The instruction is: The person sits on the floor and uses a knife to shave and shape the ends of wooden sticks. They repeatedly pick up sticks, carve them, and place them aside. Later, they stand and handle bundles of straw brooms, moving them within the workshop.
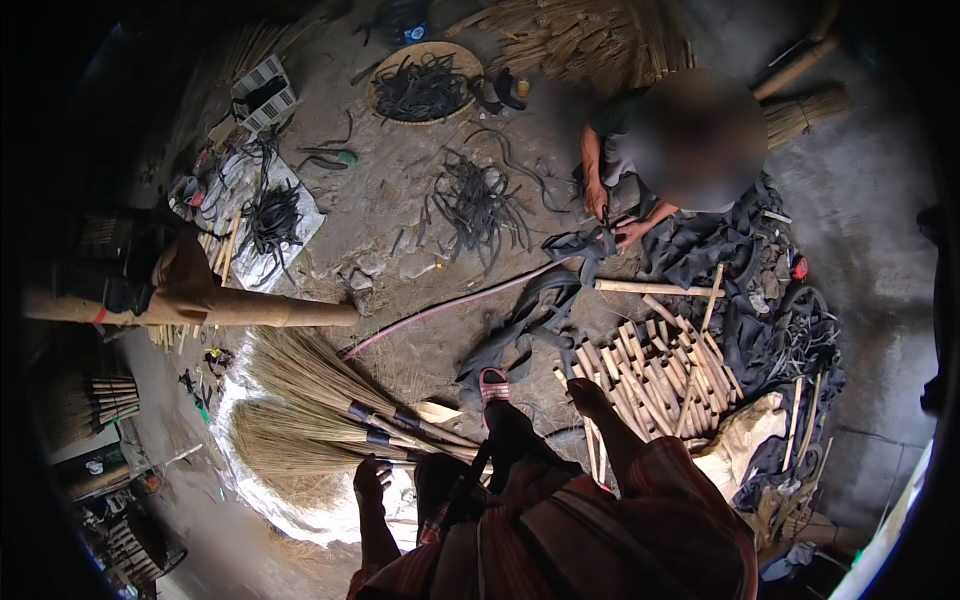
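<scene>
My left hand point(372, 482) hangs beside the grass brooms point(310, 430), holding nothing that I can see, its fingers slightly apart. The brooms lie on a white sheet point(260, 500), their pale handles pointing right and dark bands round their necks. My right hand point(588, 398) is at the left edge of a pile of cut bamboo sticks point(660, 375); it is dark, and its fingers do not show clearly. Whether it touches a stick, I cannot tell. A pink sandal point(494, 384) shows on my foot between the brooms and the sticks.
A co-worker point(625, 160) sits at upper right, hands on black rubber strips point(580, 245). More strips lie in a heap point(475, 205) and a round woven basket point(425, 85). A thick pole point(260, 308) crosses at left. A pale sack point(745, 440) lies right of my legs.
</scene>
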{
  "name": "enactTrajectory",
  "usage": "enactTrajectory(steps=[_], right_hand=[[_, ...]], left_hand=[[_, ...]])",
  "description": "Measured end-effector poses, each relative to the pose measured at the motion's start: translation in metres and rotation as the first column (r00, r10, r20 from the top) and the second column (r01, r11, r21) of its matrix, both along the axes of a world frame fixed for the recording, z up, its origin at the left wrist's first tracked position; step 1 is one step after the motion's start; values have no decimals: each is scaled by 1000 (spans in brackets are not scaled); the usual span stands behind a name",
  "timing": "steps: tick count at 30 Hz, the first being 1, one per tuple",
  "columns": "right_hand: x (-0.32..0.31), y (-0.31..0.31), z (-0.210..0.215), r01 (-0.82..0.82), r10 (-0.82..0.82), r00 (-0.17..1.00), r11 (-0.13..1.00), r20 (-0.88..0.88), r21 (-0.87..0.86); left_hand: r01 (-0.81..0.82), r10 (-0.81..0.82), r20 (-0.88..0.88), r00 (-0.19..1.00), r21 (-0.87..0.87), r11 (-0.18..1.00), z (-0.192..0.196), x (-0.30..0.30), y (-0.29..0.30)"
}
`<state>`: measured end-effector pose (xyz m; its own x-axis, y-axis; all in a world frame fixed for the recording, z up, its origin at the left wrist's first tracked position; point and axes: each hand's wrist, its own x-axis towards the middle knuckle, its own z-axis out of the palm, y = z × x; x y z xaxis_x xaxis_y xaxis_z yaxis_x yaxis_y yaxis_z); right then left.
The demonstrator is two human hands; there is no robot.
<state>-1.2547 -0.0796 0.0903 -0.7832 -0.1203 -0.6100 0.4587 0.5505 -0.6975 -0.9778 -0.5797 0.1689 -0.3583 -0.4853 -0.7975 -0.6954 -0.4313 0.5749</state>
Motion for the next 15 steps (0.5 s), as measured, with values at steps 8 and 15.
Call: enactTrajectory(steps=[8,15], right_hand=[[-65,-35,8,-260,263,965,961,-16,97],[-173,-78,3,170,-179,981,979,72,114]], left_hand=[[-209,149,342,928,145,967,-26,-108,-48],[122,-158,196,968,185,975,-106,-351,-155]])
